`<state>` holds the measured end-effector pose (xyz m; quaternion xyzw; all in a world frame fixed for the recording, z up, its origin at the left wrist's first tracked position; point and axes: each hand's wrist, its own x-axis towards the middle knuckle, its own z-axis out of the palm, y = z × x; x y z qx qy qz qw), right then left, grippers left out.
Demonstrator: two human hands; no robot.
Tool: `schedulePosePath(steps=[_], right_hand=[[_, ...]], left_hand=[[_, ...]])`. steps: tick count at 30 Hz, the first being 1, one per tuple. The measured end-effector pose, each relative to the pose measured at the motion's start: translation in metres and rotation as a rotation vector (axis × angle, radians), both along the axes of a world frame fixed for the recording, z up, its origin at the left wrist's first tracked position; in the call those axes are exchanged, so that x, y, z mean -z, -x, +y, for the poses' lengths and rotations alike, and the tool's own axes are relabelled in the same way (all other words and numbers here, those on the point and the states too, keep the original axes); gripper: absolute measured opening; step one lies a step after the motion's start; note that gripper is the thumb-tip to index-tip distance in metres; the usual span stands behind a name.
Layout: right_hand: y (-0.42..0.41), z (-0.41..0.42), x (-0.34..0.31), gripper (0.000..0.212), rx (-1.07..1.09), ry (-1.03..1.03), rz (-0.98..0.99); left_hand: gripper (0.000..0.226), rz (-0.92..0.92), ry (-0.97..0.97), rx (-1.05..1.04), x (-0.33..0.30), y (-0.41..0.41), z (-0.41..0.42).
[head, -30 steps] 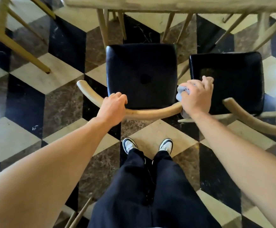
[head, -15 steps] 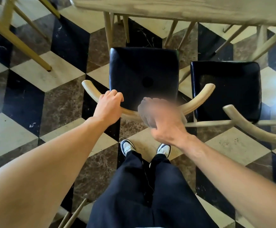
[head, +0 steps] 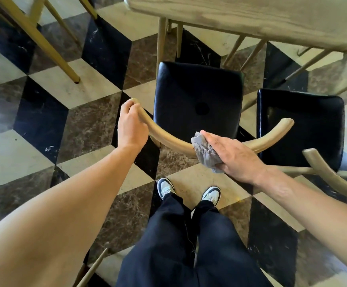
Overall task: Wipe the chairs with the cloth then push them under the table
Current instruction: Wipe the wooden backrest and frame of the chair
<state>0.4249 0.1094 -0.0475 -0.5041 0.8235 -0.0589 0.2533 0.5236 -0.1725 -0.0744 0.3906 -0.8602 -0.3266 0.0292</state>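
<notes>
Two chairs with black padded seats stand in front of a pale wooden table (head: 251,15). The nearer chair (head: 197,100) has a curved wooden backrest (head: 172,141). My left hand (head: 131,127) grips the left end of that backrest. My right hand (head: 232,156) presses a grey cloth (head: 205,152) onto the middle of the same backrest. The second chair (head: 300,123) stands to the right, and its backrest (head: 329,177) curves toward the right edge.
The floor has a cube pattern of black, brown and cream tiles (head: 44,125). Legs of another chair or table (head: 36,38) stand at the upper left. My legs and shoes (head: 189,193) are just behind the nearer chair. More wooden legs show under the table.
My right hand left the right chair's seat and brought the cloth to the middle of the nearer chair's backrest. My left hand slid toward the backrest's left end.
</notes>
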Motion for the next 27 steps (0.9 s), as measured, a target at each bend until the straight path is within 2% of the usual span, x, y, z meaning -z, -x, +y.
schedulePosePath(steps=[5, 9, 12, 19, 24, 27], right_hand=[[-0.01, -0.03, -0.001, 0.108, 0.022, 0.012, 0.004], [-0.032, -0.089, 0.009, 0.104, 0.069, -0.033, 0.069], [-0.044, -0.148, 0.024, 0.103, 0.152, -0.028, 0.109], [-0.028, -0.261, 0.046, 0.09, 0.305, 0.092, -0.037], [-0.035, -0.261, 0.037, 0.075, 0.192, 0.088, 0.041], [-0.049, -0.222, 0.024, 0.064, -0.026, 0.128, 0.159]], left_hand=[[0.057, 0.022, -0.089, -0.072, 0.004, -0.003, -0.011], [0.048, 0.077, -0.128, -0.2, -0.002, 0.001, -0.023], [0.053, 0.119, -0.183, -0.213, -0.008, 0.002, -0.04], [0.059, 0.081, -0.212, -0.306, -0.001, -0.023, -0.07], [0.047, 0.081, -0.148, -0.301, 0.007, -0.03, -0.083], [0.042, 0.086, -0.143, -0.3, 0.01, -0.027, -0.087]])
